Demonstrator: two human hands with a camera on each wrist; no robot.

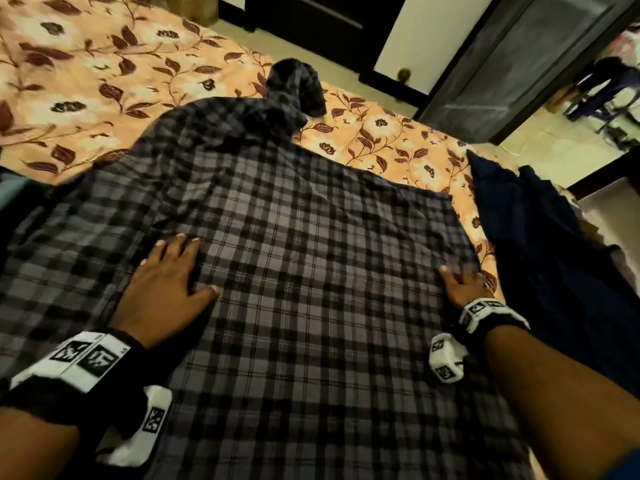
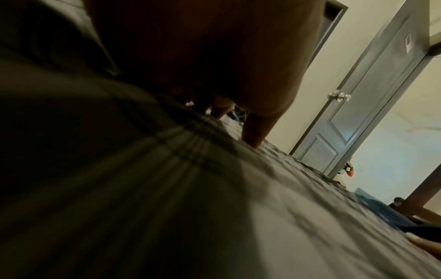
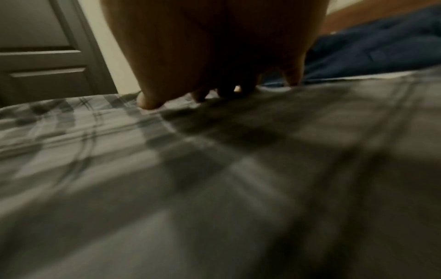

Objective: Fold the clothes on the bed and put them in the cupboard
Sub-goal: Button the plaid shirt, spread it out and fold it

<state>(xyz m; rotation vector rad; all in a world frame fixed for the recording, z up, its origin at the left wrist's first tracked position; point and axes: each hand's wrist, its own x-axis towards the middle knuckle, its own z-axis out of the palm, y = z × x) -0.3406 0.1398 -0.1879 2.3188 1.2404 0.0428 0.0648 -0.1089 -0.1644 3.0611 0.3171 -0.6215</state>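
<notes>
**Smoothing the checked shirt flat before the first fold**

While your fingers (image 1: 180, 242) lie straight and spread, gripping nothing, both palms press the cloth: the left hand (image 1: 162, 289) rests flat near the middle of the checked shirt (image 1: 311, 271), and the right hand (image 1: 462, 284) rests flat at its right edge. To my eye, this is the flattening step; sweep outward from the centre with even pressure so creases leave at the edges, and keep the right edge straight, since it should guide the fold. The shirt lies spread on the bed (image 1: 86, 81), back uppermost as far as can be told, its long axis running away from you. One sleeve (image 1: 294, 88) lies bunched at the far end; straighten it before folding. A dark blue garment (image 1: 540, 237) lies just beside the right hand, crumpled at the bed's edge. A grey door (image 1: 512, 64) stands beyond.
</notes>
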